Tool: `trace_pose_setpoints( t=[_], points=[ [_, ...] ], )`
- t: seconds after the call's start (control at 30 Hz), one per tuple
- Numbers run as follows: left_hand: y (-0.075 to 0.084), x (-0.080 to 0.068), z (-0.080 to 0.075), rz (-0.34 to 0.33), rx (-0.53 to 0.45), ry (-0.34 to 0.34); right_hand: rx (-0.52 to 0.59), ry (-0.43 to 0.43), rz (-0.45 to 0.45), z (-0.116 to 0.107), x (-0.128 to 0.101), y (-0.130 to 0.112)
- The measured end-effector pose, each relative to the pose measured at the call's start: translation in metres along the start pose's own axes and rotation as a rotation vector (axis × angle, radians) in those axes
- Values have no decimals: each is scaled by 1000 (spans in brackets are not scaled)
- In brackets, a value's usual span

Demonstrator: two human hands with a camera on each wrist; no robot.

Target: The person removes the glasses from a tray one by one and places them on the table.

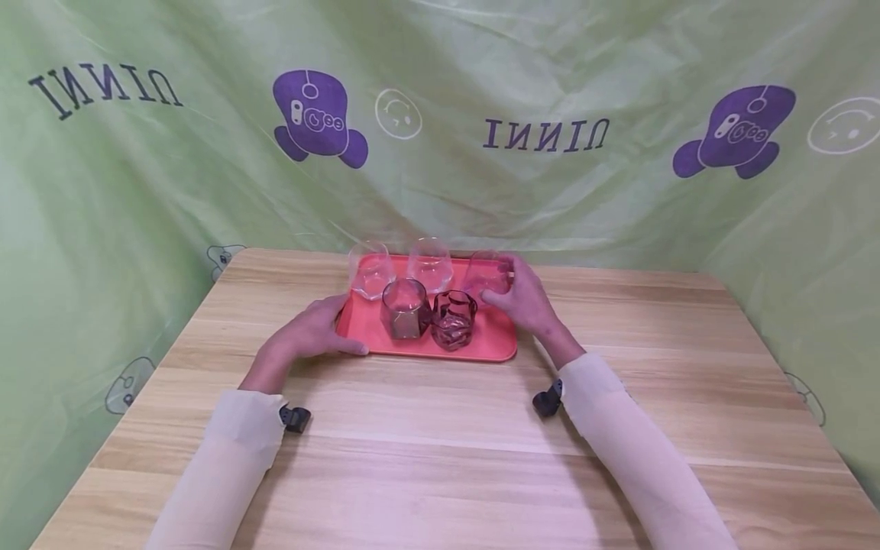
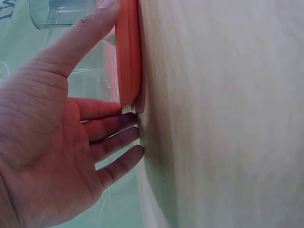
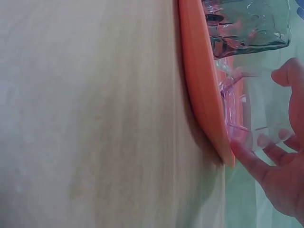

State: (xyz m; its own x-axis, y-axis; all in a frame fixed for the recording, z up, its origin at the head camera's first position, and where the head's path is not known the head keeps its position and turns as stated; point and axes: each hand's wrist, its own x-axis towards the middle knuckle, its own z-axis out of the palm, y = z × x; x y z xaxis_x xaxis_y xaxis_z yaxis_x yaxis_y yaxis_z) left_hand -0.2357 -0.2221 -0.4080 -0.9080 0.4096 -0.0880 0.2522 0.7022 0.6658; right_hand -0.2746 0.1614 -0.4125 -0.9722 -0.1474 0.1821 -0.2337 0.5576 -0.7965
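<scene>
An orange tray (image 1: 495,336) lies on the wooden table (image 1: 440,428) and carries several glasses. My left hand (image 1: 323,330) rests against the tray's left edge. In the left wrist view its thumb lies along the tray rim (image 2: 129,57) and its straight fingers (image 2: 118,142) touch the tray's corner and the table. My right hand (image 1: 520,294) curls round the clear glass (image 1: 486,275) at the tray's back right. In the right wrist view that glass (image 3: 259,109) stands on the tray (image 3: 202,85) between the thumb and the fingertips (image 3: 244,159).
Two more clear glasses (image 1: 370,269) (image 1: 429,263) stand at the tray's back. A grey glass (image 1: 406,308) and a dark wavy glass (image 1: 454,319) stand in front. A green printed sheet (image 1: 137,191) hangs behind and beside the table.
</scene>
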Motion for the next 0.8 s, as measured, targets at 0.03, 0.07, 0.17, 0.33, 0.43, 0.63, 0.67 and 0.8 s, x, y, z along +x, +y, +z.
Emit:
trace_pose_setpoints(
  t=[0.03,0.07,0.17,0.33,0.43,0.63,0.67,0.8],
  points=[
    [0,0,0,-3,2,-1,-9,11,1,0,0,0],
    [0,0,0,-6,4,-1,-19,20,4,0,-1,1],
    [0,-1,0,-17,12,2,-27,45,12,-1,-2,1],
    [0,-1,0,-7,25,9,-27,80,26,-5,-6,0],
    [0,-1,0,-1,31,10,-25,94,27,-9,-7,-1],
    [-1,0,0,1,38,10,8,128,33,-21,-10,0],
    [-1,0,1,2,37,10,15,132,37,-24,-10,1],
    [-2,0,1,-5,41,6,23,145,46,-34,-14,6]
  ],
)
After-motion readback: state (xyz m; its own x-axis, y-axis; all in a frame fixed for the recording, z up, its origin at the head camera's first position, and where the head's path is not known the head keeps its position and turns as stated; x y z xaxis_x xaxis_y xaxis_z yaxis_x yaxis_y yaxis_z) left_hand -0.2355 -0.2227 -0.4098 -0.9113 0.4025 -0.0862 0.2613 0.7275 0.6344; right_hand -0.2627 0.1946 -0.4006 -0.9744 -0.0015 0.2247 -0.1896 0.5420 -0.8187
